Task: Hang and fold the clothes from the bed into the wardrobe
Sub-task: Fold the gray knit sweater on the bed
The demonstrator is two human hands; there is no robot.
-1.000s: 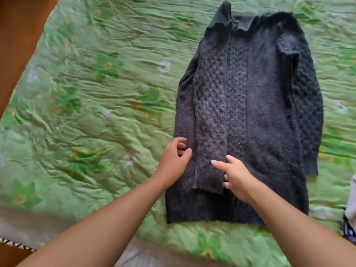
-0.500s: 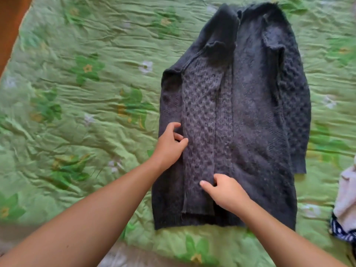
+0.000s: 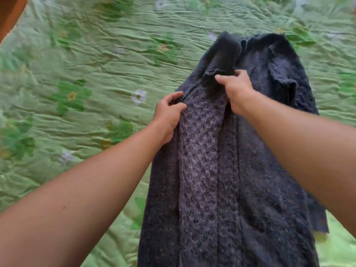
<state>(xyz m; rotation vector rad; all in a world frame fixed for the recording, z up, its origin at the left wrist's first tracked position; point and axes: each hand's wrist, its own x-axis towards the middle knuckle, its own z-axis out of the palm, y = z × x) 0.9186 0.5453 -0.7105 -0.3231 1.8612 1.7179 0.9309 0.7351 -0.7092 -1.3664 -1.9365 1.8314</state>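
Fingers [image 3: 178, 108] of our left hand [image 3: 168, 116] curl round the outer edge of the sweater's folded-in sleeve [image 3: 200, 151]. Those of our right hand [image 3: 238, 91] pinch that sleeve's top by the shoulder. We count one dark grey cable-knit sweater [image 3: 269, 170], flat on the bed's green flowered quilt [image 3: 86, 64] with its collar away from us. Its second sleeve [image 3: 306, 97] lies along its right side.

Both hands [image 3: 169, 116] [image 3: 236, 91] pinching grey knit sweater [image 3: 269, 180] – folded sleeve [image 3: 200, 151], green floral bedspread [image 3: 86, 64]

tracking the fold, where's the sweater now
Head view, right of centre: sweater on the green bedspread, left hand and right hand gripping its upper part.
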